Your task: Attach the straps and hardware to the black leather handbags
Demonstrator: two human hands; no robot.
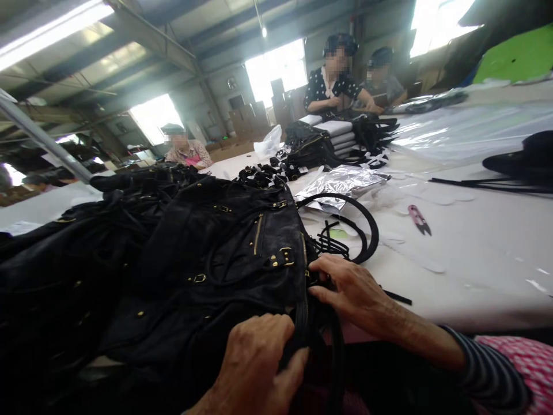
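Note:
A black handbag (242,248) with gold buckles and studs lies on its side in front of me, its zipped opening facing right. My left hand (259,357) is closed around the near end of the opening's edge, thumb to the right. My right hand (352,291) pinches that edge farther up, at the gold-toothed zipper (304,253); whether its fingers hold the zipper pull is hidden. One black handle (371,225) loops out over the table, and another strap hangs down near my left thumb.
More black bags (56,276) are heaped on the left. Pink thread snips (419,220), silvery film (341,183) and black strips lie on the white table (466,253). Stacked bags (319,141) stand farther back. Co-workers (334,80) are across the table.

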